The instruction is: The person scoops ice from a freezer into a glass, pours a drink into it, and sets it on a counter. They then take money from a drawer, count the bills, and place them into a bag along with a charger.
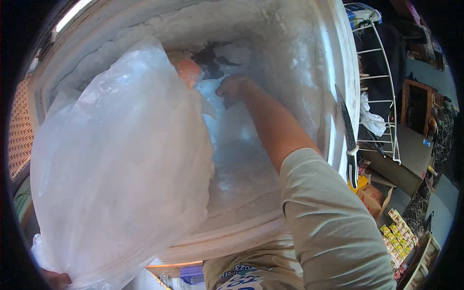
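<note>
Right hand (232, 89) reaches into freezer (299, 63); plastic bag (121, 164) hangs upright from left hand (55, 279)

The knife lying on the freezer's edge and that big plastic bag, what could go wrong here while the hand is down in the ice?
1. The knife rests on the narrow freezer rim beside the reaching right arm; a bump from the sleeve could knock it off.
2. The right hand is bare among frosted ice and could get chilled or scraped.
3. The large plastic bag, gripped at its bottom by the left hand, hides much of the interior.
</note>
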Demonstrator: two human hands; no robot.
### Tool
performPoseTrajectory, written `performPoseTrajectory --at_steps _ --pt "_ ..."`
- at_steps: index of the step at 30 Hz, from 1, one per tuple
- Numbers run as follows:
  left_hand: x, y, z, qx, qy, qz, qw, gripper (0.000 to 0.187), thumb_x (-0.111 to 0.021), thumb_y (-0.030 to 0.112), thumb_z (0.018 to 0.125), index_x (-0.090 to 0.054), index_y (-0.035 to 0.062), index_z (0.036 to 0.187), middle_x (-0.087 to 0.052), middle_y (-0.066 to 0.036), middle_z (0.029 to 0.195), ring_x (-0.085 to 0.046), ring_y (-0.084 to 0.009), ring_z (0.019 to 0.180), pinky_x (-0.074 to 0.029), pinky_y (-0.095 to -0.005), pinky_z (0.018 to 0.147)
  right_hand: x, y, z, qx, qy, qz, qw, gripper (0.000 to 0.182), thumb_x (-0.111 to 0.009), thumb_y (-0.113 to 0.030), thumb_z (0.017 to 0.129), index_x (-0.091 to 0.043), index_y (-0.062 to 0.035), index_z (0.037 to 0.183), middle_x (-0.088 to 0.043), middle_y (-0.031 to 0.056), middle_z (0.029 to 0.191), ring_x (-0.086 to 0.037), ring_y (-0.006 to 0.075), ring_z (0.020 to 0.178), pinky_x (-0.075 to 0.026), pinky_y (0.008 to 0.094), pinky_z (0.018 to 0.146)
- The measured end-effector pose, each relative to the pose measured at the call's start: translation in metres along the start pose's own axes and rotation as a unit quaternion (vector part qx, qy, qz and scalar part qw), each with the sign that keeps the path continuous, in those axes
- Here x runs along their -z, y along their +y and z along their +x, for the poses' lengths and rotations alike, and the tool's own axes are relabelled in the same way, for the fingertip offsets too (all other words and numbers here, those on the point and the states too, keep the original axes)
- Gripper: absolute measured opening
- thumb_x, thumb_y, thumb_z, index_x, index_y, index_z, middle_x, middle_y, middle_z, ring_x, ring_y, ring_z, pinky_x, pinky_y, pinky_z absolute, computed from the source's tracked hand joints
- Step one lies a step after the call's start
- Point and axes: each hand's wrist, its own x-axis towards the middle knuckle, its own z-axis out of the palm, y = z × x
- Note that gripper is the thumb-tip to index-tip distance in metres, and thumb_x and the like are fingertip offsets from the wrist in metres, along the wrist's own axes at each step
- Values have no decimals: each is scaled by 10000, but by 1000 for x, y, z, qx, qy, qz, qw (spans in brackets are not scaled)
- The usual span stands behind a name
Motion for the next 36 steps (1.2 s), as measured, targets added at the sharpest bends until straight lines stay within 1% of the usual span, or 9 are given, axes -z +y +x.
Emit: performPoseTrajectory --at_steps 1,3,10,12,15,18,23,32,36 --pt "0 0 1 -4 -3 -2 1000 571 -586 -193 684 -486 -47 1228 -551 -190 1131 -589 -305 1099 -519 -371 895 -10 7 16 2 2 -1 1000 221 -644 -285 775 -663 -223 987 -649 97 1065 -626 304 1015 -500 420 856" --pt "-1 -1 1 -6 -9 -4 1000 573 -583 -194 684 -484 -47 1229 -544 -189 1128 -590 -304 1095 -518 -367 898 -29 15 47 7 -14 159 987 215 -625 -266 789 -673 -208 991 -657 92 1045 -628 303 1012 -505 415 853" --pt "1 6 2 -24 -19 10 999 582 -561 -213 675 -499 -40 1227 -533 -195 1150 -600 -299 1055 -533 -360 819 -33 6 27 41 36 16 998 282 -597 -197 801 -682 -161 1067 -663 100 1098 -624 303 1041 -502 420 874" --pt "0 6 4 -34 -18 6 999 581 -559 -214 677 -502 -37 1227 -531 -198 1149 -602 -297 1045 -534 -361 803 -19 -1 20 -15 -63 36 997 299 -628 -181 796 -680 -147 1089 -661 112 1124 -629 303 1032 -504 415 877" --pt "-1 0 4 -57 -8 6 998 578 -566 -207 678 -501 -39 1227 -547 -199 1144 -611 -298 1037 -533 -366 793 -12 -15 14 -63 -67 83 992 344 -699 -175 763 -675 -109 1100 -676 122 1093 -645 269 999 -509 382 864" --pt "-9 -5 2 -41 19 -3 999 588 -578 -199 671 -498 -41 1231 -566 -208 1136 -616 -301 1043 -532 -372 782 -14 -6 2 -46 -52 85 994 344 -700 -179 760 -677 -109 1096 -677 123 1090 -646 270 998 -509 383 864" --pt "5 11 14 34 -71 -13 997 550 -569 -205 659 -513 -60 1187 -574 -228 1129 -612 -305 1071 -535 -362 798 -31 -4 5 -15 -51 119 992 343 -703 -188 752 -682 -111 1085 -679 125 1082 -647 273 993 -509 385 861" --pt "-13 -2 8 -43 51 -32 997 591 -519 -230 609 -541 -32 1165 -590 -206 1076 -633 -325 1006 -543 -335 772 -60 4 -15 53 -22 177 983 342 -708 -206 737 -691 -114 1067 -682 129 1068 -650 279 985 -509 388 857" --pt "-7 1 14 -14 2 -10 1000 583 -524 -227 614 -547 -23 1160 -593 -200 1056 -634 -318 1008 -545 -337 756 -70 0 -19 73 -16 199 977 342 -710 -213 731 -696 -116 1059 -684 130 1062 -651 282 982 -509 390 856"
